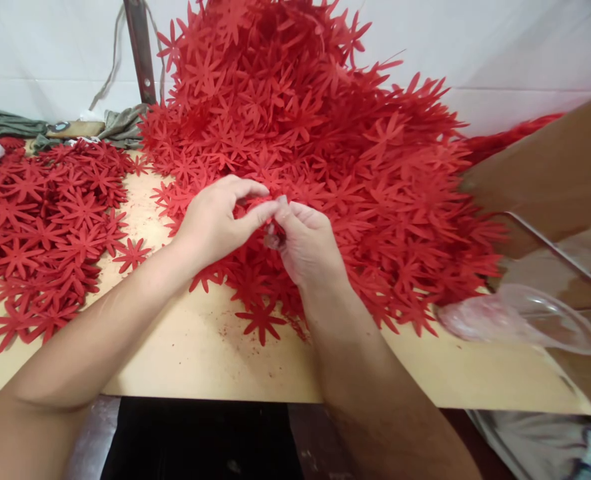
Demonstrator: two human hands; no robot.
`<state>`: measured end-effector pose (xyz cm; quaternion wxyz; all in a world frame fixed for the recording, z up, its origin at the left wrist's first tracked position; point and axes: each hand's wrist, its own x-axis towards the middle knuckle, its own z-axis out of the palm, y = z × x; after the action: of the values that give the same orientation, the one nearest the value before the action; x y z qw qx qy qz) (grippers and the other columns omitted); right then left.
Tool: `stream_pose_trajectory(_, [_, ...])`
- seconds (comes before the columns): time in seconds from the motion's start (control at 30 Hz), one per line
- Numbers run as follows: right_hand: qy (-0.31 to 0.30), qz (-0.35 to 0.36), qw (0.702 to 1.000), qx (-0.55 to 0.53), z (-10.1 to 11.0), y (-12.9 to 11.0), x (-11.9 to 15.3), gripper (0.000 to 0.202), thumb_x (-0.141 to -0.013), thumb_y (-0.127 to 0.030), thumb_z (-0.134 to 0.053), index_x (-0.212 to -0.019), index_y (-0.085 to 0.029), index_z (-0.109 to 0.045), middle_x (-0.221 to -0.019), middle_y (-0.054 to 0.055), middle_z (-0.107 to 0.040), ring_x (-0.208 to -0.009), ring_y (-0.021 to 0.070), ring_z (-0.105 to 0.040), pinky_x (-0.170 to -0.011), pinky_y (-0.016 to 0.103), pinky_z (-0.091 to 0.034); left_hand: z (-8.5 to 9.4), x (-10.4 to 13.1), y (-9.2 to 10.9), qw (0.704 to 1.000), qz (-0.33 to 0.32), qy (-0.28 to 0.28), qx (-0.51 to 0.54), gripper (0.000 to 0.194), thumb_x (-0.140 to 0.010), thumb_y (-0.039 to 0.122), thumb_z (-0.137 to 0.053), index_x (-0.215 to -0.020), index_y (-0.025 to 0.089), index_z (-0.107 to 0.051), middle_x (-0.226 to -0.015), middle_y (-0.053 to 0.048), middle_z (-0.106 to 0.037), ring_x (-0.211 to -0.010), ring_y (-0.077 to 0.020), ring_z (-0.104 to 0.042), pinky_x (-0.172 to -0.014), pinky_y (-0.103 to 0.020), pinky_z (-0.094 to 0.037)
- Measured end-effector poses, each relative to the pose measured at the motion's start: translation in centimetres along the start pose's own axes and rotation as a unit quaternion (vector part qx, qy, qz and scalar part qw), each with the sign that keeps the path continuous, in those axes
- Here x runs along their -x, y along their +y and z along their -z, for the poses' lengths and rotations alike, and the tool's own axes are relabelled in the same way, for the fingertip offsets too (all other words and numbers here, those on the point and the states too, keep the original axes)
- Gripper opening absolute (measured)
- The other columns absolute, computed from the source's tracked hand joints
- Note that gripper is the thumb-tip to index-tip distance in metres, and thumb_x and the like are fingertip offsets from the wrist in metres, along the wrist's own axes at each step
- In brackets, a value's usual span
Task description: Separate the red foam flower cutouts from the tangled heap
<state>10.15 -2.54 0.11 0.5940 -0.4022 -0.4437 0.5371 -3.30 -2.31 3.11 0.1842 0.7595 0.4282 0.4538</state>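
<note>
My left hand [219,217] is closed in a pinch, its thumb and index fingertips meeting my right hand's fingertips. My right hand [308,240] is also pinched, thumb against curled fingers. What the two hold between them is small and blends into the red behind, so I cannot make it out. A small shiny bit shows under the right fingers. Right behind both hands rises a tall heap of red fabric-like flower pieces [295,113] with narrow, star-like petals. One loose red flower piece [262,322] lies at the heap's front edge, below my hands.
A second, lower pile of red flower pieces [40,233] covers the table's left side. The pale wooden table [200,363] carries red crumbs. At right are a clear plastic lid-like ring [558,320] and a cardboard box [550,180]. A metal post [139,50] stands behind.
</note>
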Motion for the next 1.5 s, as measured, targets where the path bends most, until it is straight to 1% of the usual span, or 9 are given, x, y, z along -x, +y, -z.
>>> stream_pose_trajectory(0.23, [0.008, -0.054, 0.998, 0.04, -0.3, -0.3, 0.0, 0.055, -0.068, -0.072, -0.053, -0.056, -0.021, -0.04, -0.043, -0.007, -0.033, -0.037, 0.0045, -0.029, -0.037, 0.022, -0.024, -1.0, 0.5, -0.9, 0.994, -0.101, -0.027, 0.014, 0.053, -0.064, 0.036, -0.076, -0.113, 0.021, -0.06, -0.111, -0.008, -0.062, -0.106, -0.021, -0.055, -0.095, -0.035, -0.045])
stream_pose_trajectory(0.3, [0.02, -0.065, 0.997, 0.039, -0.3, -0.1, 0.0, 0.057, -0.07, -0.077, -0.045, -0.059, -0.021, -0.043, -0.043, -0.007, -0.035, -0.036, 0.0057, -0.031, -0.036, 0.023, -0.023, -0.9, 0.5, -0.9, 0.992, -0.121, -0.044, 0.007, 0.042, -0.07, 0.029, -0.072, -0.109, 0.021, -0.062, -0.107, -0.006, -0.064, -0.103, -0.0192, -0.057, -0.094, -0.035, -0.045])
stream_pose_trajectory(0.53, [-0.054, -0.076, 0.993, 0.075, -0.3, 1.1, -0.7, 0.07, -0.07, -0.085, -0.018, -0.066, -0.023, -0.05, -0.044, -0.003, -0.04, -0.036, 0.007, -0.035, -0.035, 0.025, -0.027, -0.7, -0.1, -1.1, 0.987, 0.104, 0.029, 0.123, 0.007, -0.078, 0.022, -0.06, -0.077, 0.015, -0.061, -0.07, 0.001, -0.062, -0.063, -0.008, -0.052, -0.063, -0.021, -0.043])
stream_pose_trajectory(0.7, [-0.024, 0.038, 0.996, 0.072, -0.1, 0.6, -0.5, 0.05, -0.066, -0.072, -0.056, -0.075, -0.023, -0.055, -0.067, -0.003, -0.056, -0.055, 0.0072, -0.053, -0.048, 0.022, -0.046, -0.6, -0.5, -0.8, 0.956, 0.191, 0.026, 0.222, 0.017, -0.08, 0.019, -0.059, -0.065, 0.014, -0.052, -0.055, 0.005, -0.049, -0.05, -0.0043, -0.04, -0.053, -0.019, -0.035])
stream_pose_trajectory(0.83, [-0.063, 0.014, 0.998, 0.018, -0.3, 0.2, 0.0, 0.047, -0.048, -0.054, -0.08, -0.076, -0.021, -0.061, -0.068, -0.005, -0.061, -0.058, 0.0071, -0.056, -0.054, 0.022, -0.05, -0.7, -0.3, -0.6, 0.947, 0.203, -0.036, 0.245, 0.029, -0.084, 0.028, -0.057, -0.059, 0.015, -0.049, -0.051, 0.005, -0.046, -0.048, -0.0045, -0.039, -0.052, -0.02, -0.035])
stream_pose_trajectory(1.07, [0.02, 0.048, 0.998, 0.025, -0.2, 0.6, -0.3, 0.031, -0.062, -0.044, -0.076, -0.061, -0.018, -0.058, -0.05, -0.006, -0.054, -0.046, 0.0055, -0.048, -0.047, 0.021, -0.042, -0.6, -0.4, -1.6, 0.97, 0.149, 0.048, 0.188, 0.026, -0.084, 0.037, -0.056, -0.068, 0.016, -0.051, -0.057, 0.004, -0.049, -0.054, -0.0061, -0.047, -0.058, -0.02, -0.037])
stream_pose_trajectory(1.17, [0.03, 0.07, 0.995, 0.066, -0.1, 0.5, -0.2, 0.039, -0.068, -0.048, -0.07, -0.054, -0.018, -0.05, -0.046, -0.006, -0.048, -0.042, 0.0038, -0.041, -0.044, 0.02, -0.036, -0.6, -0.4, -0.8, 0.97, 0.144, 0.027, 0.196, 0.016, -0.079, 0.028, -0.063, -0.073, 0.015, -0.055, -0.063, 0.004, -0.053, -0.059, -0.0058, -0.048, -0.06, -0.02, -0.039])
stream_pose_trajectory(1.33, [0.027, 0.072, 0.993, 0.089, -0.4, 0.6, 0.0, 0.049, -0.064, -0.061, -0.067, -0.054, -0.018, -0.045, -0.046, -0.007, -0.041, -0.044, 0.0031, -0.035, -0.043, 0.02, -0.031, -1.0, -0.2, 0.1, 0.948, 0.164, -0.024, 0.27, 0.008, -0.074, 0.015, -0.066, -0.079, 0.014, -0.059, -0.067, 0.004, -0.057, -0.06, -0.005, -0.05, -0.063, -0.019, -0.041])
stream_pose_trajectory(1.5, [-0.068, 0.048, 0.996, 0.028, -0.7, 0.7, 0.1, 0.044, -0.061, -0.06, -0.07, -0.065, -0.019, -0.054, -0.055, -0.006, -0.049, -0.047, 0.0035, -0.04, -0.046, 0.02, -0.036, -0.6, -0.2, -0.1, 0.91, 0.233, 0.034, 0.341, 0.012, -0.081, 0.01, -0.052, -0.07, 0.014, -0.052, -0.059, 0.005, -0.053, -0.054, -0.0031, -0.048, -0.06, -0.017, -0.04])
